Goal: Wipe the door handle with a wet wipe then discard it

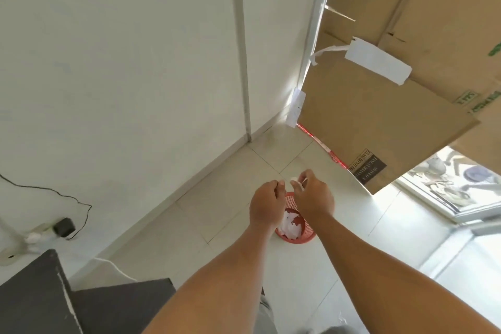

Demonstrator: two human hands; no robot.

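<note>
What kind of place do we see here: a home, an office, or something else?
Probably a plain indoor room, perhaps a small office or storeroom. Signs: a pale tiled floor, large cardboard sheets joined with white tape, and a red mesh wastebasket standing on the floor.

The basket (pixel 290 199) was red, its wall an open mesh; the crumpled paper (pixel 291 226) inside was white. The wet wipe (pixel 295 180) was white too. The floor (pixel 217 211) was pale cream tile with thin grey joints, the wall (pixel 122 62) white, the cardboard (pixel 379 122) brown with green print.

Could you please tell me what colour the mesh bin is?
The bin is red; head view.
</note>
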